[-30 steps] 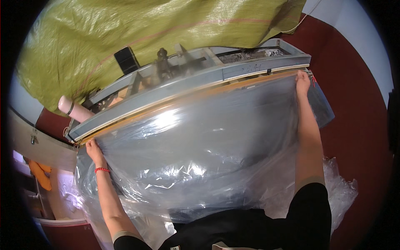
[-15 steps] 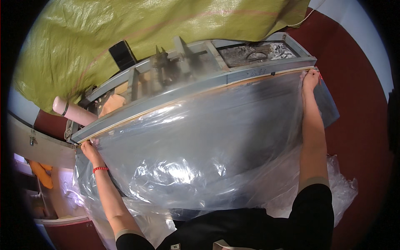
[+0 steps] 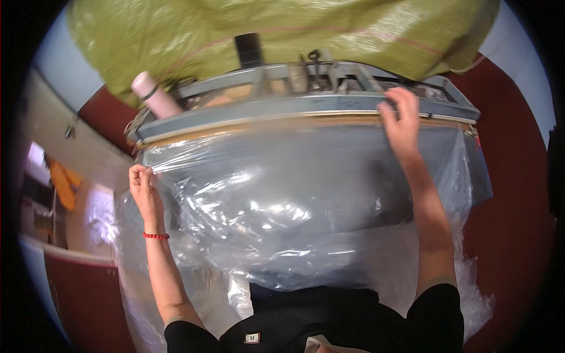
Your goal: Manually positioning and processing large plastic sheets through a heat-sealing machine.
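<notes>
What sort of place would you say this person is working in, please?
Probably a small packing or bag-making workshop. A grey metal machine with a long bar spans the bench, a big clear plastic sheet hangs from it between the left hand and right hand, and a green woven tarp lies behind.

Left hand (image 3: 143, 187) gripping clear plastic sheet (image 3: 282, 200) (crinkled), right hand (image 3: 401, 120) on grey machine (image 3: 306, 106)

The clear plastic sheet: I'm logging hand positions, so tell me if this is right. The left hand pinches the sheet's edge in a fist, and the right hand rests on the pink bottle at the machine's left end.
Not quite. In the head view, the right hand rests on the grey machine's long bar, far from the pink bottle. The left hand does pinch the clear plastic sheet in a fist.
</notes>
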The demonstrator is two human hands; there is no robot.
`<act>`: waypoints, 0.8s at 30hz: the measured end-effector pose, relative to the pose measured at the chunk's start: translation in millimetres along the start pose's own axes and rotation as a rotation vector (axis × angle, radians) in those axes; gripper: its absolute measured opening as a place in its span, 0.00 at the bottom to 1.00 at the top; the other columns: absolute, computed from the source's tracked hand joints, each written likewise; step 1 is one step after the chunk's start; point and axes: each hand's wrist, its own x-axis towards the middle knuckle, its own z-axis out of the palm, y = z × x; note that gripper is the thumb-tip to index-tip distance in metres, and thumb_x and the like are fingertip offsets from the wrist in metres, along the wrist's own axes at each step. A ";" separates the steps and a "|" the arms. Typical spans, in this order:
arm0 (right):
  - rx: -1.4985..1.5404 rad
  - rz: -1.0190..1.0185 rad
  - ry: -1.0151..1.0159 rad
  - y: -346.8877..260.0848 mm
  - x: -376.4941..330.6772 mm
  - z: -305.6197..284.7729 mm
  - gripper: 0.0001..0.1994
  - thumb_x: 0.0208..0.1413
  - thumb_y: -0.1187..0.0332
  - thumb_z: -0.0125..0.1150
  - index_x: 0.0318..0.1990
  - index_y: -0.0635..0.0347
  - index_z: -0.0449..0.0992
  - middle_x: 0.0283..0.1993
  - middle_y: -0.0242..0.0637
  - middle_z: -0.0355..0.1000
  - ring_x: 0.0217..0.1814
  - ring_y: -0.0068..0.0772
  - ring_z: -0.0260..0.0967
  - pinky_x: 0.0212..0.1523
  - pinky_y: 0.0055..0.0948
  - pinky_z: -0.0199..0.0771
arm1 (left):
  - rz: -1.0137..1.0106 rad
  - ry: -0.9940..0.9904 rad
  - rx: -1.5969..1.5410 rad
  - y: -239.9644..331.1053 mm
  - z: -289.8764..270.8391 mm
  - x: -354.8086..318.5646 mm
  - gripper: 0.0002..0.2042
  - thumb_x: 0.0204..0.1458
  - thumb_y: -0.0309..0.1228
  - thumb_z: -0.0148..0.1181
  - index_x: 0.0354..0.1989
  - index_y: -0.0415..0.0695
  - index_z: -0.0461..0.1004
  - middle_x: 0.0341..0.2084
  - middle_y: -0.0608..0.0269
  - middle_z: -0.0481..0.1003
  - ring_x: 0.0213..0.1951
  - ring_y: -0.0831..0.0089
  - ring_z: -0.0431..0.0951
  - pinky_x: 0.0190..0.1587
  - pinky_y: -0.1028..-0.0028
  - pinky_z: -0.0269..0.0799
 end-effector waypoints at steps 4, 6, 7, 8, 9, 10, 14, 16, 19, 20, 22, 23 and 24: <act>0.333 0.161 -0.558 -80.0 -11.2 20.8 0.06 0.49 0.68 0.55 0.31 0.62 0.70 0.30 0.35 0.67 0.34 0.26 0.63 0.34 0.23 0.62 | 0.060 0.183 -0.034 21.2 -33.4 -17.0 0.06 0.49 0.23 0.52 0.34 0.45 0.64 0.26 0.71 0.65 0.29 0.84 0.65 0.35 0.83 0.61; 0.738 0.534 -0.990 -82.0 -25.8 20.2 0.07 0.51 0.68 0.53 0.27 0.62 0.71 0.22 0.29 0.66 0.26 0.17 0.61 0.27 0.19 0.61 | 0.042 0.229 0.062 9.9 -52.0 -17.5 0.05 0.49 0.26 0.53 0.33 0.44 0.65 0.26 0.72 0.66 0.30 0.82 0.65 0.35 0.82 0.61; 0.834 0.560 -1.051 -77.0 -31.6 16.7 0.08 0.51 0.67 0.52 0.25 0.63 0.71 0.20 0.27 0.66 0.25 0.15 0.61 0.26 0.18 0.62 | -0.007 0.265 0.150 3.2 -67.3 -20.1 0.04 0.49 0.28 0.54 0.31 0.43 0.66 0.25 0.72 0.67 0.29 0.81 0.65 0.34 0.81 0.62; 0.811 0.549 -1.060 -65.5 -36.4 11.4 0.08 0.50 0.68 0.53 0.25 0.62 0.71 0.21 0.26 0.67 0.25 0.15 0.61 0.26 0.18 0.62 | 0.009 0.200 0.487 -4.4 -82.4 -23.0 0.05 0.49 0.29 0.54 0.28 0.42 0.67 0.24 0.69 0.68 0.29 0.80 0.65 0.33 0.80 0.62; 0.776 0.546 -1.060 -48.4 -40.9 0.2 0.07 0.50 0.69 0.53 0.25 0.62 0.72 0.22 0.25 0.67 0.26 0.14 0.61 0.26 0.17 0.61 | 0.018 0.115 0.812 -9.2 -90.8 -24.6 0.06 0.48 0.30 0.55 0.25 0.41 0.68 0.23 0.66 0.69 0.28 0.79 0.65 0.32 0.78 0.63; 0.694 0.590 -0.999 -26.4 -48.1 -14.1 0.06 0.49 0.69 0.54 0.24 0.62 0.72 0.23 0.25 0.67 0.26 0.14 0.61 0.27 0.17 0.61 | 0.017 0.017 1.005 0.4 -66.4 -33.5 0.07 0.46 0.29 0.56 0.22 0.39 0.69 0.21 0.58 0.71 0.27 0.72 0.69 0.30 0.72 0.65; 0.354 0.800 -0.483 73.4 -83.8 -89.8 0.07 0.46 0.67 0.60 0.25 0.62 0.74 0.22 0.24 0.67 0.27 0.14 0.61 0.29 0.16 0.61 | 0.434 -0.569 1.147 5.1 -13.2 -77.2 0.13 0.38 0.26 0.62 0.34 0.36 0.70 0.41 0.53 0.70 0.45 0.55 0.68 0.45 0.67 0.65; 0.062 0.822 -0.373 145.4 -113.6 -146.1 0.09 0.47 0.66 0.59 0.26 0.64 0.74 0.23 0.25 0.67 0.27 0.16 0.61 0.30 0.18 0.61 | 0.450 -0.828 1.097 4.3 20.3 -106.7 0.25 0.36 0.29 0.64 0.46 0.39 0.66 0.53 0.51 0.60 0.57 0.53 0.56 0.55 0.64 0.57; -0.248 0.763 -0.180 207.8 -157.5 -219.1 0.13 0.48 0.62 0.59 0.27 0.65 0.74 0.23 0.27 0.68 0.27 0.17 0.61 0.30 0.20 0.62 | 0.306 -1.019 0.929 14.6 64.4 -136.7 0.33 0.39 0.35 0.63 0.56 0.44 0.57 0.58 0.50 0.52 0.61 0.53 0.47 0.59 0.62 0.50; -0.257 0.769 -0.179 227.0 -171.9 -240.7 0.13 0.48 0.62 0.59 0.27 0.65 0.74 0.23 0.27 0.68 0.27 0.17 0.61 0.30 0.20 0.62 | 0.287 -1.067 1.007 20.6 74.3 -137.1 0.34 0.40 0.38 0.62 0.58 0.46 0.55 0.60 0.51 0.49 0.62 0.52 0.45 0.59 0.59 0.47; -0.401 0.767 -0.164 254.1 -197.4 -271.7 0.14 0.49 0.58 0.58 0.29 0.63 0.74 0.23 0.31 0.69 0.26 0.20 0.62 0.29 0.23 0.63 | 0.252 -0.958 0.956 -0.6 71.9 -124.6 0.33 0.45 0.46 0.56 0.59 0.49 0.54 0.61 0.54 0.48 0.62 0.51 0.43 0.59 0.50 0.41; -0.394 0.771 -0.173 254.3 -199.1 -270.3 0.14 0.49 0.58 0.58 0.29 0.63 0.74 0.23 0.31 0.69 0.26 0.20 0.62 0.29 0.23 0.63 | 0.175 -0.858 1.092 -11.2 60.1 -109.7 0.32 0.45 0.47 0.56 0.59 0.50 0.55 0.61 0.55 0.49 0.62 0.51 0.43 0.58 0.48 0.40; -0.449 0.752 -0.183 254.6 -199.3 -272.4 0.15 0.49 0.57 0.57 0.30 0.61 0.74 0.23 0.33 0.69 0.25 0.23 0.63 0.29 0.25 0.63 | 0.099 -0.758 1.215 -24.2 48.7 -91.9 0.31 0.46 0.48 0.55 0.58 0.51 0.56 0.61 0.57 0.49 0.62 0.52 0.43 0.58 0.46 0.40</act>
